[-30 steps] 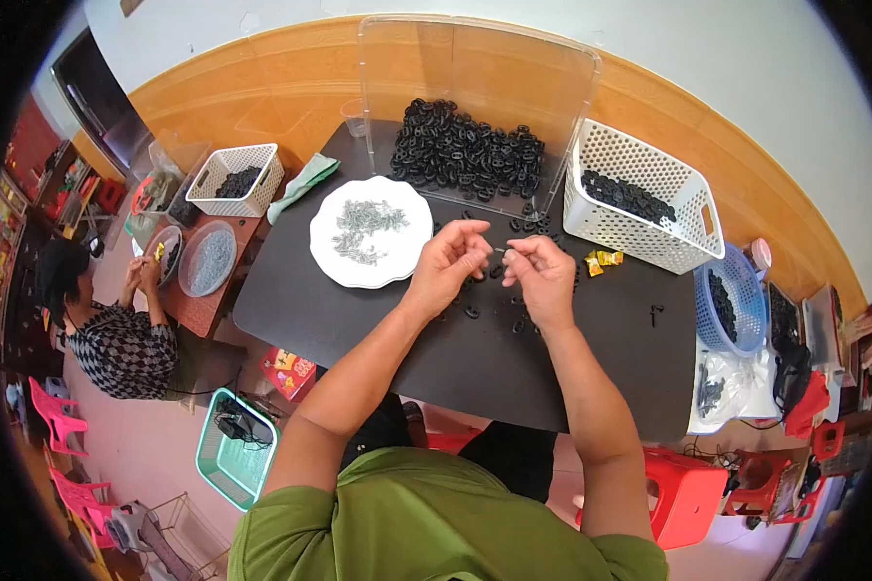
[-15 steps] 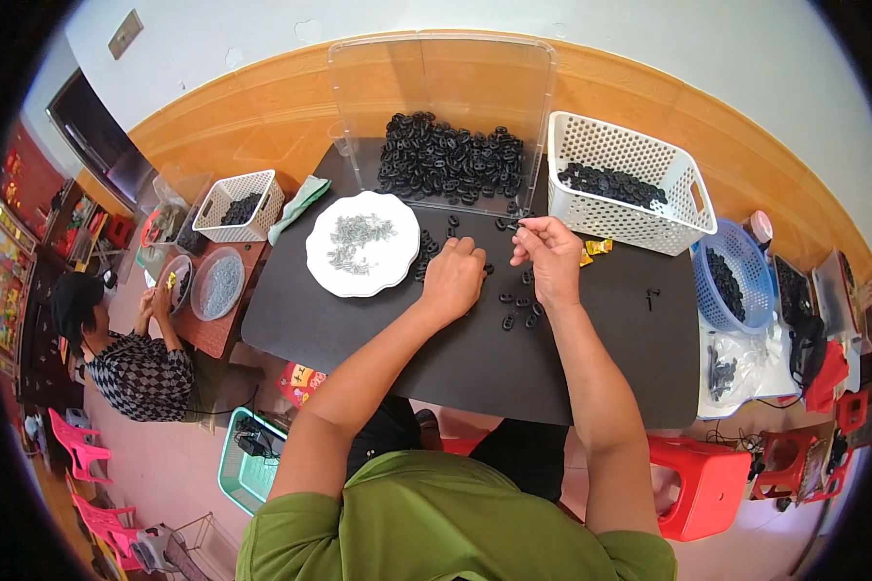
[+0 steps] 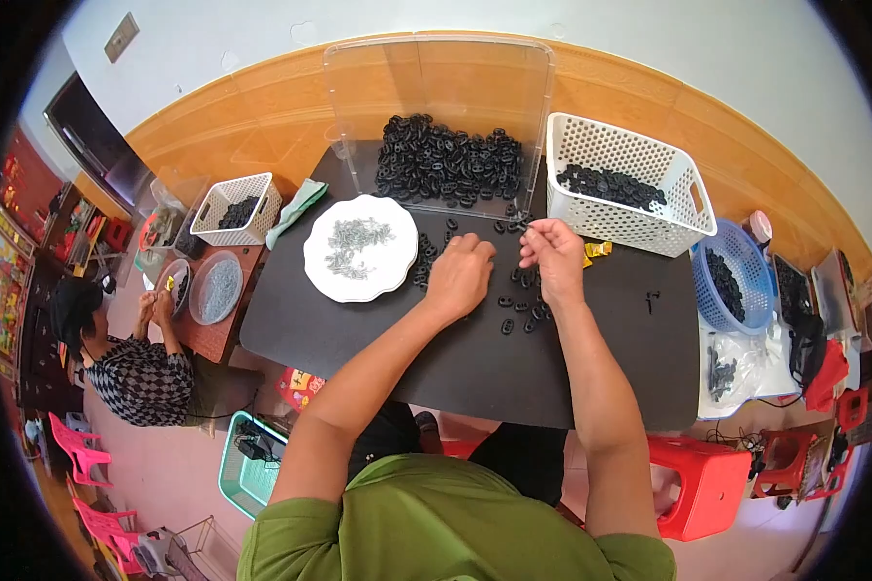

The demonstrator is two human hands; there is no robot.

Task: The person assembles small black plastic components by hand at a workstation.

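Note:
Over the dark table, my left hand [image 3: 463, 279] is closed with its fingers curled downward among small black oval pieces with holes. Its fingertips are hidden, so what they hold does not show. My right hand [image 3: 556, 261] is raised a little to the right, thumb and fingers pinched together on something too small to make out. Loose black oval pieces [image 3: 508, 327] lie on the table between and below the hands. Left of my left hand stands a white scalloped plate [image 3: 322, 275] bearing many small silvery metal bits [image 3: 358, 240]. More black pieces [image 3: 426, 261] lie beside the plate.
A clear plastic box [image 3: 344, 102] with a heap of black pieces [image 3: 446, 160] stands behind my hands. Right of it is a white perforated basket [image 3: 630, 223], then a blue basket [image 3: 736, 308]. Yellow wrappers [image 3: 599, 250] lie nearby. Another person [image 3: 136, 373] works at the left.
My left hand has shifted slightly to the right, toward my right hand. My right hand remains pinched, moved very slightly right. The view has shifted a little.

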